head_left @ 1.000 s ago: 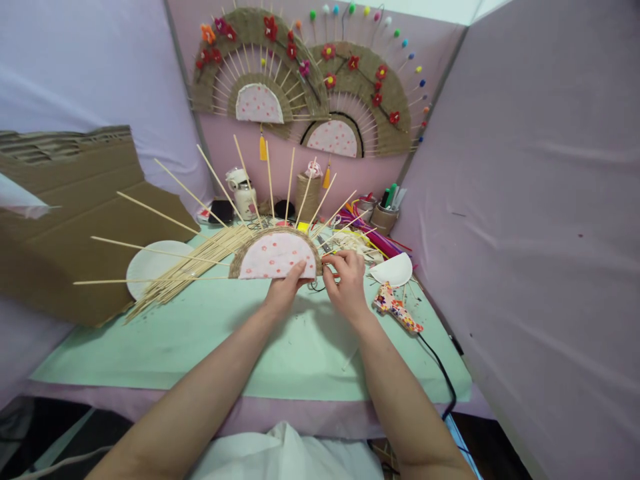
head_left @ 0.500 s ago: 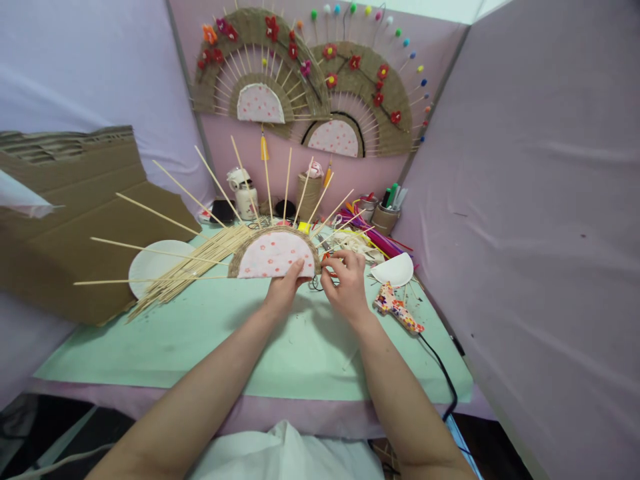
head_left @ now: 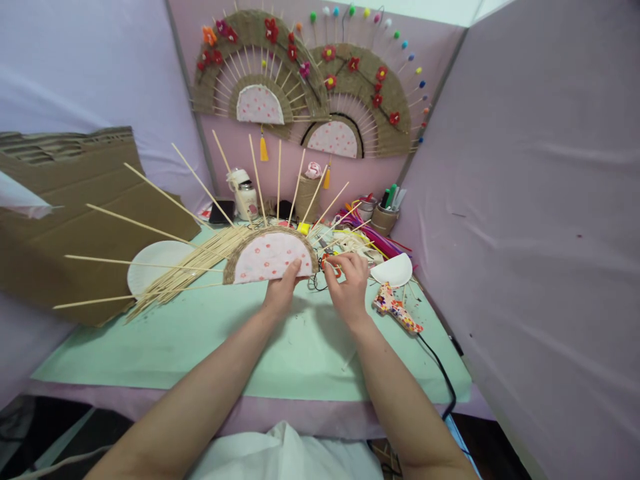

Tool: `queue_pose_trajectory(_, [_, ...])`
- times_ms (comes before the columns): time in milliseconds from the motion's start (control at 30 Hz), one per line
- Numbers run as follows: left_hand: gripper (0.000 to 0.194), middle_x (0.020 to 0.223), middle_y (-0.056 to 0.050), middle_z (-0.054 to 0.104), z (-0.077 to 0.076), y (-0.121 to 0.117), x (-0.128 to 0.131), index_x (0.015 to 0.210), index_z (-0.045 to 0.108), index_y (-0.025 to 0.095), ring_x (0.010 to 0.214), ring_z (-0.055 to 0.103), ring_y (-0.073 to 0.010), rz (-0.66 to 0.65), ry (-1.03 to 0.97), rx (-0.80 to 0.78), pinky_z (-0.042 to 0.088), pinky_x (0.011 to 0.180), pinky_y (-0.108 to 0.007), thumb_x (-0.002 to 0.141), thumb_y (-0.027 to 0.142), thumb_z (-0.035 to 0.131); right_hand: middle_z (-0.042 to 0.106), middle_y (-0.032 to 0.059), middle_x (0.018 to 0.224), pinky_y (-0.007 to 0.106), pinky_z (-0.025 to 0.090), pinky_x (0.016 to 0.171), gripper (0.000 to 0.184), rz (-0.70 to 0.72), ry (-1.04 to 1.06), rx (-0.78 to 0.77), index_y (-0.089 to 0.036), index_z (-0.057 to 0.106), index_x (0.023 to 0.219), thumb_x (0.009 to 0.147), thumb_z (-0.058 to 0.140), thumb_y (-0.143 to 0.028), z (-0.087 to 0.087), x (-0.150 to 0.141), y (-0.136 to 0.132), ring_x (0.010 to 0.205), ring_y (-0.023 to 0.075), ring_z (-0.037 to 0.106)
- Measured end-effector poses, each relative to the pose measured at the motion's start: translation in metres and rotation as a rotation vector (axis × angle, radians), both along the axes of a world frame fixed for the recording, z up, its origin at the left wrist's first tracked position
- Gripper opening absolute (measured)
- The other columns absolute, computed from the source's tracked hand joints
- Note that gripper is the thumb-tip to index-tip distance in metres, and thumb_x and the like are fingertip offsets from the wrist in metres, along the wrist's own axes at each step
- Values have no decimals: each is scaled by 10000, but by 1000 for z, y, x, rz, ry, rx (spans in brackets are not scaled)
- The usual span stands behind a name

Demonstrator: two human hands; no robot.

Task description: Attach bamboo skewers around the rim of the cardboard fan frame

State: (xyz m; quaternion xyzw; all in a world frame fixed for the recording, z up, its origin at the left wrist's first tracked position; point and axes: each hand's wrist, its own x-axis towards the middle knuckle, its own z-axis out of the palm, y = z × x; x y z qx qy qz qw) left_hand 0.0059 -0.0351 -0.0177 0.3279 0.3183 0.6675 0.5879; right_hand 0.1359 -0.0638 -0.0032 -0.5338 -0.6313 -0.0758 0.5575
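The left hand (head_left: 281,292) grasps the fan (head_left: 267,259) at its five o'clock edge, seemingly for steadiness, at twelve o'clock over the table (head_left: 200,353), while the right hand's (head_left: 350,292) fingers curl nearby, their grip unclear to me.

Hands (head_left: 347,283) at patterned half-circle fan (head_left: 273,258), radiating sticks (head_left: 200,183), glue gun (head_left: 397,308) on green table (head_left: 295,353)

To the left, a wall of pale lilac cloth (head_left: 95,60), loosely creased. To the right, a duller mauve cloth wall (head_left: 525,233) with soft wrinkles. Between them, a pink back wall (head_left: 213,143), bright white above its top edge. Below, a table (head_left: 200,350) under mint-green covering, with pinkish cloth along the front. Soft, diffuse light; dark floor at lower right.
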Motion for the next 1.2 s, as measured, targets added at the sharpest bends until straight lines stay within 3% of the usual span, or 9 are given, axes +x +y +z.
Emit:
queue_pose_trajectory(500, [350,1006,-35,672,-3,0,1,964,658,214,880,620,-167,30,37,9,522,723,-274,650,349,736,647,27,884,382,290,853,90,-2,-140,25,-245,680,830,812,592,-234,-3,-4,-2,938,208,481])
queue_pose_trajectory(800, [319,917,-44,664,0,1,1,884,658,184,851,613,-177,56,32,12,523,700,-293,635,369,734,635,24,868,356,294,832,68,-68,-55,16,-223,651,800,795,582,-225,-1,-5,-3,915,198,498])
queue_pose_trajectory(1200, [306,951,-36,674,-3,-1,3,921,672,208,847,621,-170,50,44,33,524,685,-274,659,356,727,675,22,890,367,276,855,106,-18,-62,8,-234,689,853,818,590,-247,-8,-6,1,934,196,510])
